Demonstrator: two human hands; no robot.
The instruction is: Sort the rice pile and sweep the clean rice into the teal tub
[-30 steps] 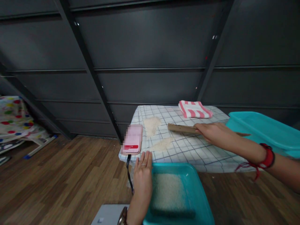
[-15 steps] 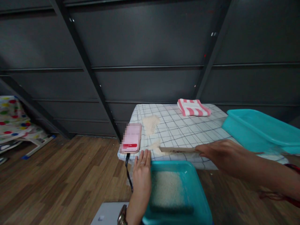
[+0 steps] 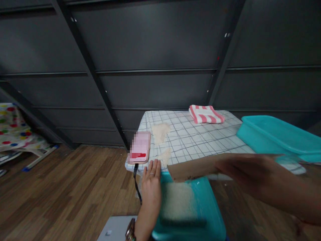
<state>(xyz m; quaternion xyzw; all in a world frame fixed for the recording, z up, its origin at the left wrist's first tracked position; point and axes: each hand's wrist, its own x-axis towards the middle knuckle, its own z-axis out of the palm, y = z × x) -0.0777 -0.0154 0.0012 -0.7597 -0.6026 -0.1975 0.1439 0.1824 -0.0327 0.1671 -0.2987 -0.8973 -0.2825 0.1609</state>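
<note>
My right hand, blurred by motion, is closed on a flat strip of brown cardboard. The strip is tilted, its left end over the back rim of a teal tub. Inside that tub lies a layer of pale grains that look like rice. My left hand lies with its fingers stretched out along the tub's left rim, the fingertips at the table edge. Just past the fingertips is a small patch of grains on the checked cloth, and a larger patch of grains lies farther back.
A pink phone lies at the table's left edge, a black strap hanging below it. At the back is a folded striped towel. Another teal tub stands at the right. A grey laptop-like object is at the lower left.
My right hand has drawn the cardboard strip from the cloth toward me, over the tub's back edge, and its face has turned into view. The nearer grain patch is smaller. My left hand stays put.
</note>
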